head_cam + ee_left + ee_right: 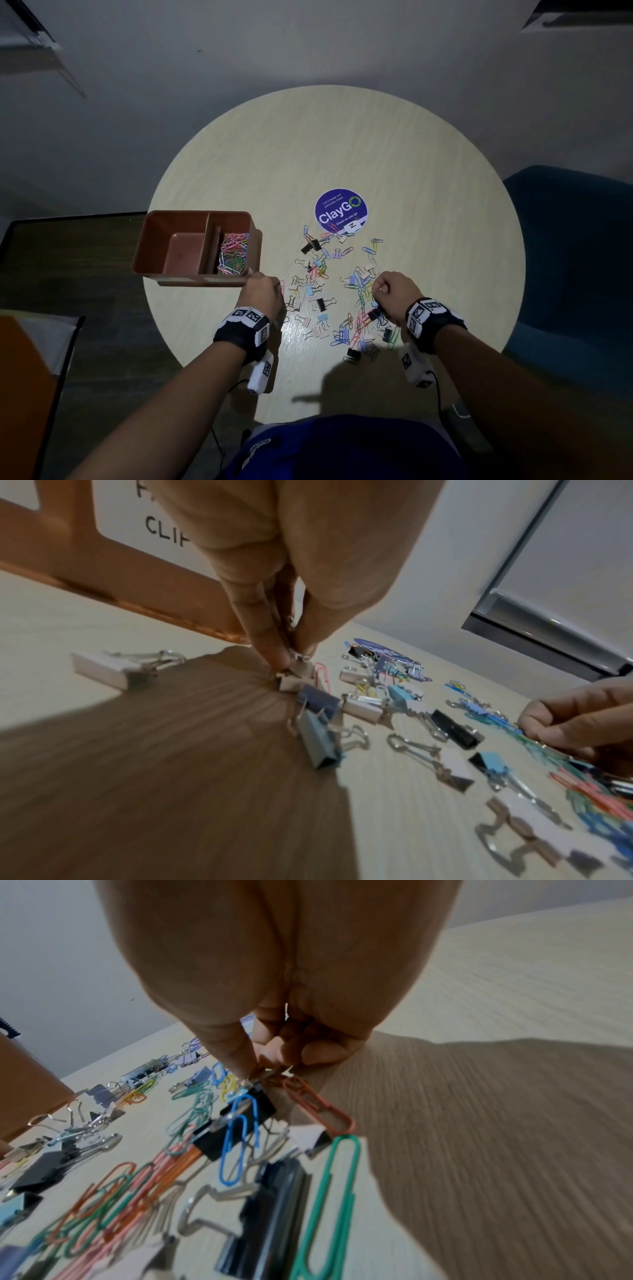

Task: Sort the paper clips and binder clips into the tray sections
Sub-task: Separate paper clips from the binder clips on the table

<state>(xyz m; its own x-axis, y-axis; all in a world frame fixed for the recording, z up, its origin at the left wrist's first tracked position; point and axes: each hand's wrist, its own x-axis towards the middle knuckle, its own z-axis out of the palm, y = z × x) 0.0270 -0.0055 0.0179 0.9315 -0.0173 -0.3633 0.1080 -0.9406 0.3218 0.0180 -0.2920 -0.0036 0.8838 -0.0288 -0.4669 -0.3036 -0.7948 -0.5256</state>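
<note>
A brown two-section tray [191, 274] stands at the table's left; its right section holds coloured paper clips [233, 255], and the left section looks bare. Mixed paper clips and binder clips [318, 301] lie scattered mid-table. My left hand [277, 291] is just right of the tray. Its thumb and finger [291, 653] pinch the wire handle of a small pale binder clip [291, 681] that touches the table. My right hand [378, 296] is over the right part of the scatter. Its fingertips [263, 1069] pinch the handle of a black binder clip [262, 1099], with a blue paper clip [240, 1139] lying across it.
A round purple ClayGO sticker [340, 210] lies beyond the scatter. The round table [428, 178] ends close to my body. A blue chair [565, 257] stands at the right, and an orange object [24, 377] at the lower left. The tray's front wall [85, 569] carries a white label.
</note>
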